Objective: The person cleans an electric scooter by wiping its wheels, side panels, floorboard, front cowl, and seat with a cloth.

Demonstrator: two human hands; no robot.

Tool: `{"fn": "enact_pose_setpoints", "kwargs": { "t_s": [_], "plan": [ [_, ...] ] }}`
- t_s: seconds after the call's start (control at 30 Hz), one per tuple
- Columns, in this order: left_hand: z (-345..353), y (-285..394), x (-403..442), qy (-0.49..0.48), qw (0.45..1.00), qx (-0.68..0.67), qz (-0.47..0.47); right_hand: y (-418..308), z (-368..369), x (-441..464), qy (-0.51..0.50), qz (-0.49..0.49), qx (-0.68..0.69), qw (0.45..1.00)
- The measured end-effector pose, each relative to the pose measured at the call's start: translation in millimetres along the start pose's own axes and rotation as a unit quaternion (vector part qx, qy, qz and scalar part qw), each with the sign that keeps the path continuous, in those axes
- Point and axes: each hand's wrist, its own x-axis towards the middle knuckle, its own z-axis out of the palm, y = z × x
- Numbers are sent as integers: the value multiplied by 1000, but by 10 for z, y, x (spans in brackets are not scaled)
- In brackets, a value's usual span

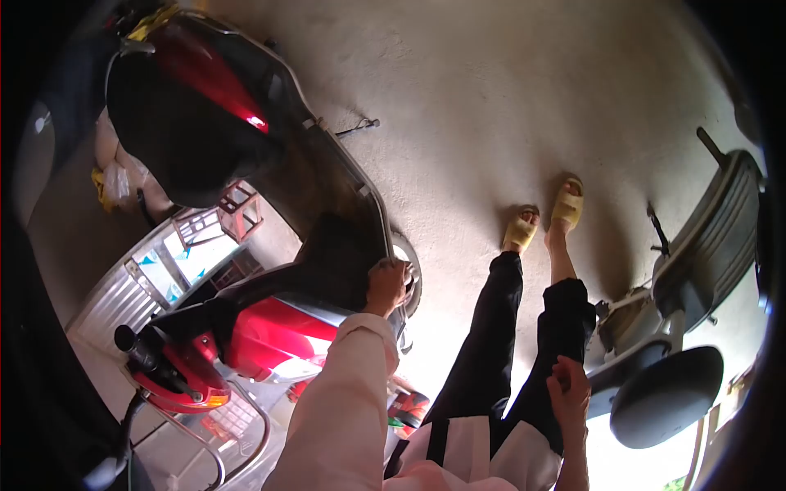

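Note:
At the left stands a red and black scooter [278,335]. My left hand [387,286], below a white sleeve, is closed at the rim of its body panel, close to a wheel [407,254]. The fingertips are partly hidden there. My right hand [567,393] hangs loosely beside my right thigh with its fingers a little bent and apart, and I see nothing in it. I wear black trousers and yellow slippers [568,204].
On the right is a second two-wheeler with a dark footboard [720,229] and a round mirror [667,397]. A small wooden stool [240,210] and a ribbed metal panel [131,295] lie beyond the red scooter. Concrete floor [491,106] runs between the vehicles.

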Motion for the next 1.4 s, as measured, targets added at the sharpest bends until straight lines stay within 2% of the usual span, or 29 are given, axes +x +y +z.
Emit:
{"fn": "enact_pose_setpoints", "kwargs": {
  "t_s": [0.1,0.17,0.23,0.37,0.43,0.5,0.53,0.6,0.7,0.73,0.77,0.8,0.83,0.9,0.97,1.0,1.03,1.1,1.17,1.2,1.23,1.27,1.33,1.37,1.4],
  "plan": [
    [-91,-117,107,-43,995,-60,-63,-61,-101,107,-17,-15,-2,1000],
    [-517,-213,138,-225,967,-41,-115,-45,-177,69,-44,2,-25,999],
    [-864,-439,116,-303,952,13,-44,-106,-261,203,-54,-11,-44,998],
    [-1362,-681,121,-306,950,34,-60,-206,-501,175,-46,6,-65,997],
    [-1384,-804,177,-253,959,85,-91,-185,-636,259,-49,2,-89,995],
    [-1409,-896,246,-148,975,90,-137,-168,-688,335,-63,-24,-125,990],
    [-1351,-982,198,15,987,123,-98,-252,-719,411,-60,-37,-135,988],
    [-1305,-1029,187,60,985,-81,-137,-451,-793,522,-83,-3,-133,988],
    [-841,-934,62,-78,985,-74,-135,-721,-905,785,-95,-7,-146,985],
    [-887,-854,28,-122,981,-73,-132,-819,-956,891,-97,-19,-158,982],
    [-919,-721,-54,-136,985,-60,-93,-913,-1029,984,-102,-26,-176,979],
    [-1045,-532,-83,-127,979,-70,-145,-1008,-1131,1048,-108,-31,-193,975],
    [-858,-448,-130,-51,988,-20,-142,-1112,-1259,1110,-108,-39,-206,972],
    [-1018,-454,-36,-160,979,-18,-123,-1291,-1470,1320,-77,-8,-170,982],
    [-1339,-457,-41,-199,965,-62,-157,-1423,-1695,1527,-71,-19,-195,978],
    [-1238,-500,-23,-213,961,-76,-161,-1606,-1783,1624,-74,-41,-224,971],
    [-1217,-575,-22,-207,961,-81,-167,-1888,-1791,1772,-73,-72,-248,963],
    [-1260,-644,-6,-164,963,-95,-191,-2408,-1873,2028,-76,-56,-290,952],
    [-1386,-665,59,-141,925,-198,-292,-2804,-1984,2246,-59,-81,-184,978],
    [-1507,-677,87,-113,909,-231,-328,-3083,-2006,2369,-75,-32,-188,979],
    [-1630,-678,133,-89,875,-272,-390,-3317,-1988,2477,-72,-44,-199,976],
    [-1647,-631,203,-80,870,-284,-396,-3522,-1930,2580,-106,-63,-207,971],
    [-1630,-495,347,79,750,-454,-474,-3884,-1782,2880,-182,-73,-243,950],
    [-2488,-522,375,13,716,-554,-426,-4053,-1691,3056,-223,-64,-271,934],
    [-2361,-419,532,42,713,-570,-406,-4312,-1528,3195,-281,-55,-256,923]
  ]
}}
